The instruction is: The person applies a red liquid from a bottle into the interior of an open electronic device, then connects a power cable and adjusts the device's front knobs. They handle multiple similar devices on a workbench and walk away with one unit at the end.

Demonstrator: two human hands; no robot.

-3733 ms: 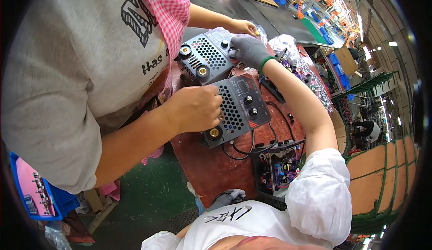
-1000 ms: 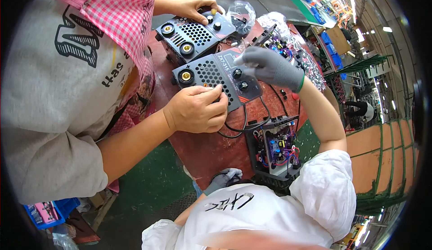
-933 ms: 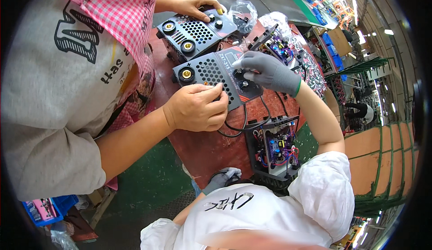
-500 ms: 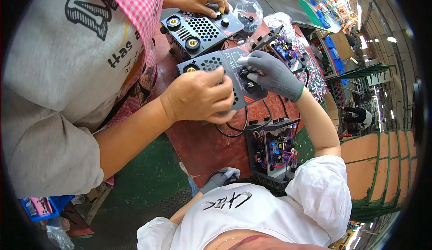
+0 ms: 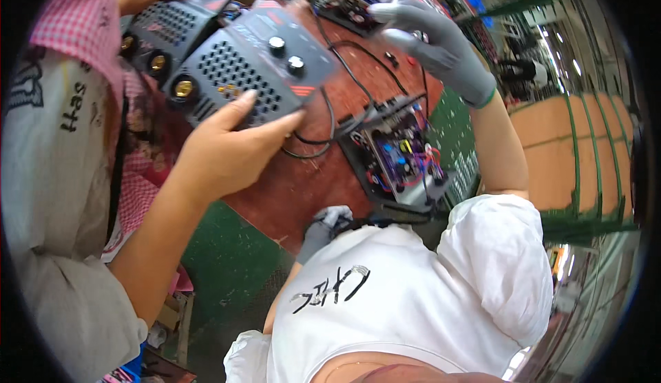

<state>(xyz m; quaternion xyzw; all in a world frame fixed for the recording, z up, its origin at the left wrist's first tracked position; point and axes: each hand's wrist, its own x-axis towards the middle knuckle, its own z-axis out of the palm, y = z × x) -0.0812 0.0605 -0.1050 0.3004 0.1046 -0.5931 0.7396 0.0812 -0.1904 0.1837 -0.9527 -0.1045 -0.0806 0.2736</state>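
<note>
Both gloved: right hand (image 5: 441, 45) spread and empty above bare red table (image 5: 303, 187); left hand (image 5: 323, 226) at its near edge, grip unclear, possibly curled.

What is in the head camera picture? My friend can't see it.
A co-worker's bare hand holds a grey front panel with knobs and vent holes over a red-brown table. To its right, the wearer's grey-gloved right hand hovers open, above an open circuit board with coloured wires.
</note>
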